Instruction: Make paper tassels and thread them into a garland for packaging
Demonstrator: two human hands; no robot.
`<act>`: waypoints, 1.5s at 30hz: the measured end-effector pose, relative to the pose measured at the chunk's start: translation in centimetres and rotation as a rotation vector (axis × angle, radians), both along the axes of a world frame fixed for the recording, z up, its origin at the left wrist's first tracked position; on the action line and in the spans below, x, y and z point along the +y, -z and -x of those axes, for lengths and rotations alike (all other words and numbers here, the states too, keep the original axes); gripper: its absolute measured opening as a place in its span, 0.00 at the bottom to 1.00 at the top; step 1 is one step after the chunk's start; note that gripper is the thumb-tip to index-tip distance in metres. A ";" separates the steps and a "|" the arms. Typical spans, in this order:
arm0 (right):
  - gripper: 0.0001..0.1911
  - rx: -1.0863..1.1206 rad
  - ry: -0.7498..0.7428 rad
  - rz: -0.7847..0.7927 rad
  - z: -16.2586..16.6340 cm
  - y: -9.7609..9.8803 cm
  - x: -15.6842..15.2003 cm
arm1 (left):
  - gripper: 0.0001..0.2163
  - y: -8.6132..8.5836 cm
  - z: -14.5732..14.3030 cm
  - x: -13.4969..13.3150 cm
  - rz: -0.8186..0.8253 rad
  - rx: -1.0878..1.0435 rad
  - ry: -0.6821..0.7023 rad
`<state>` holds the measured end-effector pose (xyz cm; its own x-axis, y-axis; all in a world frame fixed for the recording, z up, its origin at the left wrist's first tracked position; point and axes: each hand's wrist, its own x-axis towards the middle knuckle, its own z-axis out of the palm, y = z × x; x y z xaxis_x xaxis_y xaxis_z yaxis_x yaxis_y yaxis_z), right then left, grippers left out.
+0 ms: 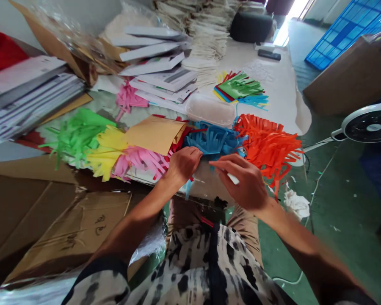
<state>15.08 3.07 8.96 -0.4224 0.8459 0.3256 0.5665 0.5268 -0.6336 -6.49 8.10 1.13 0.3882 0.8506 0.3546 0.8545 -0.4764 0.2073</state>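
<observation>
My left hand (184, 163) is closed at the front edge of the table, its fingertips pressed together beside a pile of blue fringed paper (209, 140). A blue paper strip (188, 189) hangs just below that hand; whether the fingers grip it is hidden. Close by on the right, my right hand (246, 182) has its thumb and fingers curled around a small white object (233, 178), mostly covered, whose kind I cannot make out. Orange fringed paper (268, 142) lies beyond my right hand. A tan paper sheet (155, 133) rests over pink fringed paper (142, 160) to the left.
Yellow (106, 148) and green fringed paper (79, 131) lie at the left. Behind the blue pile sits a clear plastic tray (211, 109). White packets (165, 80) are stacked further back. A fan (371, 126) stands at the right, a cardboard box (76, 228) below left.
</observation>
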 end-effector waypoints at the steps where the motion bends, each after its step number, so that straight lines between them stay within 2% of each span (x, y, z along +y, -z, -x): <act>1: 0.14 -0.100 0.072 -0.033 0.4 1.2 1.2 | 0.11 -0.1 0.0 0.1 0.008 -0.024 0.000; 3: 0.14 -0.166 0.144 -0.051 0.8 3.0 3.1 | 0.11 -0.3 0.1 0.1 0.015 -0.053 -0.002; 6: 0.15 -0.257 0.220 -0.081 -0.9 3.1 3.1 | 0.10 -0.5 0.3 0.1 0.011 -0.080 0.000; 8: 0.16 -0.439 0.323 -0.126 -3.7 2.1 1.1 | 0.09 -0.5 0.5 0.0 0.014 -0.108 -0.004; 11: 0.22 -0.753 0.523 -0.124 -9.5 1.0 -3.7 | 0.11 -0.4 0.9 -0.1 0.017 -0.126 -0.042; 13: 0.25 -0.960 0.613 -0.058 -13.1 1.5 -6.7 | 0.14 -0.3 1.1 -0.1 0.004 -0.130 -0.075; 15: 0.25 -1.082 0.652 0.016 -15.4 3.0 -9.0 | 0.15 -0.2 1.2 0.0 -0.008 -0.149 -0.092; 17: 0.24 -1.055 0.668 0.049 -16.7 4.7 -10.2 | 0.16 -0.1 1.1 0.0 -0.006 -0.165 -0.092; 20: 0.25 -0.868 0.749 0.027 -17.5 6.6 -10.7 | 0.16 -0.1 0.9 -0.1 0.007 -0.146 -0.090; 22: 0.27 -0.759 0.793 0.035 -17.9 6.8 -10.6 | 0.16 0.0 0.7 -0.1 0.008 -0.114 -0.086; 24: 0.28 -0.696 0.794 0.076 -18.3 6.1 -10.4 | 0.15 -0.1 0.7 -0.2 0.004 -0.095 -0.083; 26: 0.28 -0.683 0.779 0.073 -17.9 4.7 -9.9 | 0.15 -0.3 0.8 -0.3 0.003 -0.075 -0.084; 29: 0.25 -0.640 0.719 -0.101 -15.2 2.1 -8.3 | 0.15 -0.7 0.8 -0.4 0.024 0.008 -0.085; 32: 0.17 -0.526 0.462 -0.315 -9.9 0.7 -4.7 | 0.14 -1.1 0.6 -0.5 0.046 0.080 -0.087; 34: 0.13 -0.506 0.285 -0.370 -5.8 0.9 -1.6 | 0.13 -1.3 0.3 -0.6 0.055 0.096 -0.094; 36: 0.11 -0.512 0.198 -0.417 -2.2 1.9 1.4 | 0.13 -1.3 0.1 -0.6 0.070 0.098 -0.100; 39: 0.09 -0.659 0.105 -0.412 1.4 3.6 4.4 | 0.13 -1.2 0.2 -0.7 0.101 0.080 -0.098; 41: 0.07 -0.714 0.066 -0.393 2.3 4.4 5.3 | 0.13 -1.1 0.4 -0.6 0.103 0.038 -0.098; 45: 0.12 -0.701 0.051 -0.328 1.9 4.4 5.9 | 0.09 -1.1 1.4 -0.6 0.001 -0.183 -0.066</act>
